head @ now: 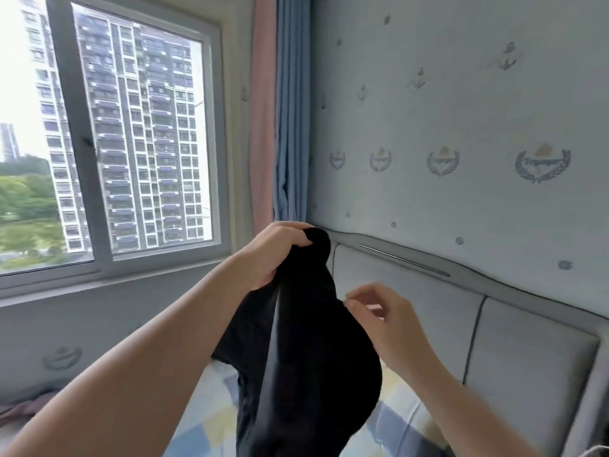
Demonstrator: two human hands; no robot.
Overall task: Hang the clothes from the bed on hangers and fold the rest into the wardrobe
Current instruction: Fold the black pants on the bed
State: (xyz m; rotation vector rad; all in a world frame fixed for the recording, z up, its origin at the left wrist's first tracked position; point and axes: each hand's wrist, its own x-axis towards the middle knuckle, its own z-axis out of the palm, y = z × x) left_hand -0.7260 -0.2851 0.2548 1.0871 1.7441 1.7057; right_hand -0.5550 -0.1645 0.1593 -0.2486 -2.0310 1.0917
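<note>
Dangling black garment (306, 341) beneath left hand (276, 249)

A black garment (306, 341) hangs bunched and draped, lifted above the checked bed (211, 420).

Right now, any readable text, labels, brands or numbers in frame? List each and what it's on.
No text can be read in this view.
Wallpaper crests: a band across each may hold letters, but it is too blurred to read.
Black garment, gripped by the left hand: no label or print shows.
Tower block outside the window: no sign or number is legible.
</note>
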